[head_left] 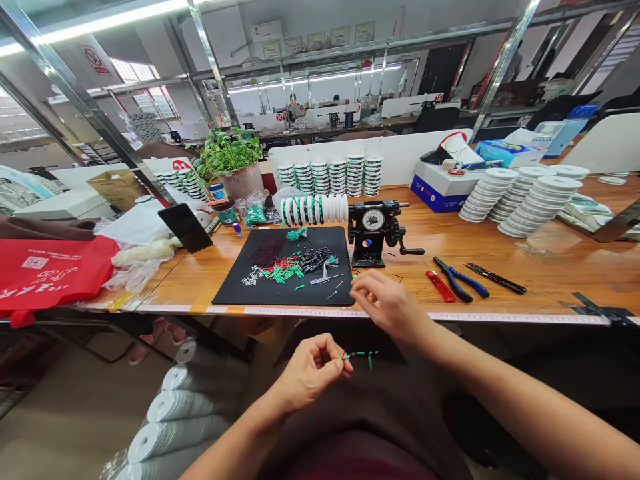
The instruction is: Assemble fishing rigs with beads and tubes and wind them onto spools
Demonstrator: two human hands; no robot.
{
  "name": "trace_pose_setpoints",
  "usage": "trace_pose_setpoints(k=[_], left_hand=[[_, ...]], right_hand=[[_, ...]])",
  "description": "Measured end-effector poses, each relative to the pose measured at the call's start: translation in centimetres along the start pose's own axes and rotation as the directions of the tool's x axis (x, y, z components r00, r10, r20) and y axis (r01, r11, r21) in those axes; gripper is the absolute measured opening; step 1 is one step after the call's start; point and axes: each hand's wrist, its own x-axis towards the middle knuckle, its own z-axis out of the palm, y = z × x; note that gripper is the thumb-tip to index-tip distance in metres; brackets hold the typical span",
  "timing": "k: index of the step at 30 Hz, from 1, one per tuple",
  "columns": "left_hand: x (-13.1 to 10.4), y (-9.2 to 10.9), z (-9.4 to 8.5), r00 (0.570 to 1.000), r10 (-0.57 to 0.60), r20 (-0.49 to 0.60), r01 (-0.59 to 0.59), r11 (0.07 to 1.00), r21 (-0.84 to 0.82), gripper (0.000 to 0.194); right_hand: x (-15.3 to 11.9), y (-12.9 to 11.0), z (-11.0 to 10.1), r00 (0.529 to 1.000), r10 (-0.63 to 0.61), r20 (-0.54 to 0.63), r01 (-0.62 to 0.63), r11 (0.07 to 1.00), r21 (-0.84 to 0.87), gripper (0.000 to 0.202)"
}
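Observation:
My left hand (317, 370) is in front of the table edge, thumb and forefinger pinched on a thin line with small green and black pieces (361, 354). The line sticks out to the right, and a green end hangs down. Higher and to the right, my right hand (385, 303) hovers by the table edge near the right corner of a black mat (240, 283). Its fingers are curled together; what they hold, if anything, is hidden. On the mat lie piles of green tubes (285, 272), black pieces (315, 259), dark thin strips (269, 249) and small silvery parts (253, 275).
Behind the mat stands a black hand-crank winder (373, 230) carrying white spools (335, 209). Pliers (459, 280), a red cutter (441, 287) and tweezers (495, 277) lie on the right. Stacked white discs (537, 207) stand farther right. A phone (186, 228) leans at left.

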Motion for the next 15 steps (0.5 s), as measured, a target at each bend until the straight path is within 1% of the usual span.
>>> trace_pose_setpoints(k=[1,2,3,5,7,9,13,15], left_hand=[[0.0,-0.1,0.1,1.0,0.009,-0.004,-0.009,1.0,-0.003,0.04],[-0.1,-0.1,0.2,1.0,0.019,-0.008,-0.019,1.0,-0.007,0.04],[-0.1,-0.1,0.3,1.0,0.026,-0.011,-0.026,1.0,-0.011,0.039],[-0.3,0.1,0.4,0.999,0.034,-0.016,-0.034,0.999,-0.025,0.039],[-0.3,0.2,0.4,0.999,0.038,-0.017,-0.039,0.999,-0.038,0.039],[-0.2,0.4,0.3,0.999,0.038,-0.016,-0.039,0.998,-0.052,0.04],[0.2,0.4,-0.2,0.999,0.036,-0.01,-0.037,0.996,-0.082,0.045],[0.4,0.3,-0.2,0.999,0.038,-0.012,-0.039,0.995,-0.094,0.047]], right_hand=[[1.3,0.8,0.4,0.998,0.041,0.051,-0.033,0.987,-0.156,0.009],[2.5,1.5,1.0,0.989,0.096,0.115,-0.056,0.948,-0.313,0.008],[3.6,2.1,1.6,0.973,0.152,0.174,-0.063,0.899,-0.433,0.008],[5.5,2.8,2.9,0.945,0.234,0.229,-0.071,0.83,-0.553,0.011],[6.6,3.0,3.9,0.932,0.273,0.238,-0.086,0.805,-0.587,0.016],[7.1,2.9,4.3,0.922,0.295,0.25,-0.086,0.787,-0.611,0.022],[6.8,2.5,3.4,0.916,0.272,0.294,-0.036,0.786,-0.618,0.023],[6.5,2.4,3.0,0.916,0.273,0.294,-0.032,0.78,-0.625,0.022]])
